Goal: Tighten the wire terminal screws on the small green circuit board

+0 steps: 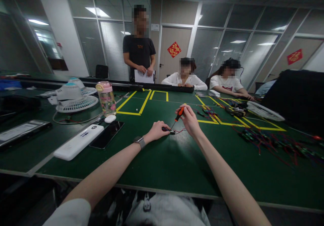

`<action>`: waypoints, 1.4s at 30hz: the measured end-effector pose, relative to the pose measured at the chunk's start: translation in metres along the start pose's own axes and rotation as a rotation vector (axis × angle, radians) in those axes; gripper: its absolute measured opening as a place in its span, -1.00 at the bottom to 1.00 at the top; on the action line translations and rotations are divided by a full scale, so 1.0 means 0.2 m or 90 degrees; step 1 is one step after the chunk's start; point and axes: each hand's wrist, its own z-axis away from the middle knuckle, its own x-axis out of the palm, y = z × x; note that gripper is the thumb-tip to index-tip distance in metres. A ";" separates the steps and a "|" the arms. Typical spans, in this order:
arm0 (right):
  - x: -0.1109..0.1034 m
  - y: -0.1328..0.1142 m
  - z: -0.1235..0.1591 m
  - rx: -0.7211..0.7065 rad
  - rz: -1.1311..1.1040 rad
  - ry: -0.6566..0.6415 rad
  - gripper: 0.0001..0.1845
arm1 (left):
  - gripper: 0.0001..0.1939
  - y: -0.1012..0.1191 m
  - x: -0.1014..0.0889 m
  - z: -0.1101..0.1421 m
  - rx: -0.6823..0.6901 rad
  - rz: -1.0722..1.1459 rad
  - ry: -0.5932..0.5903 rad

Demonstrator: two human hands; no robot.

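My right hand [189,119] is closed around an orange and black screwdriver [180,113], which slants down to the left. The tip of its thin shaft reaches a small dark part with thin wires [172,132] lying on the green tabletop. From the left, my left hand [158,131] pinches a small dark piece [165,129] at that same spot; its exact kind is too small to make out. Red and dark wires run from the part to the right, below my right hand.
Left of my hands lie a black phone [107,135], a white power bank [79,141], a pink-lidded bottle [105,99] and white fans [76,97]. Bundles of wired parts [273,143] lie right. Yellow tape [145,102] marks the table. Several people are across the table.
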 end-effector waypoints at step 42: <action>-0.03 -0.01 0.00 -0.011 0.030 0.022 -0.70 | -0.77 0.00 -0.01 -0.01 -0.003 -0.019 -0.026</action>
